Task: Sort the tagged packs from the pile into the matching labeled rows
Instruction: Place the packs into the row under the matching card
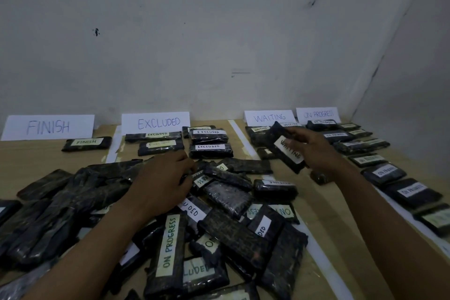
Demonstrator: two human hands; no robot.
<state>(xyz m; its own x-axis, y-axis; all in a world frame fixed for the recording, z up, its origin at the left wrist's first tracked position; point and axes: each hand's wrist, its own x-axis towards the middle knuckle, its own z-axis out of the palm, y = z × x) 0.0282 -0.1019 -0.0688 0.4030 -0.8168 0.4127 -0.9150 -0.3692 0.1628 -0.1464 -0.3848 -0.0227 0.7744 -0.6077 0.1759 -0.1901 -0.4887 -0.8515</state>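
The pack tagged WAITING (pixel 286 148) is off the table, tilted, gripped in the right hand (pixel 314 151): the thumb lies across its tagged face and the fingers curl behind it. It hangs over the WAITING row (pixel 255 134), just in front of the WAITING sign (pixel 269 117). The left hand (pixel 163 178) lies palm down on the far edge of the pile (pixel 219 217), fingers bent over dark packs; whether they have closed on one cannot be told.

The pile spreads over the near and left part of the table, packs overlapping at all angles, some tags reading ON PROGRESS or EXCLUDED, many face down. Beyond it the EXCLUDED row (pixel 209 139) holds several packs below the EXCLUDED sign (pixel 155 123). A single FINISH pack (pixel 86 143) lies by the FINISH sign (pixel 48 126). The ON PROGRESS row (pixel 383 173) runs from the ON PROGRESS sign (pixel 317 114) along the right edge toward the viewer.

The table (pixel 328 214) is light wood, with white tape strips (pixel 243 140) dividing the rows. The signs stand against a pale, scuffed back wall (pixel 194 31), which meets a side wall (pixel 414 80) in a corner at the right, close to the ON PROGRESS row. A band of wood shows between the pile and that row, under the right forearm, and another in front of the FINISH sign
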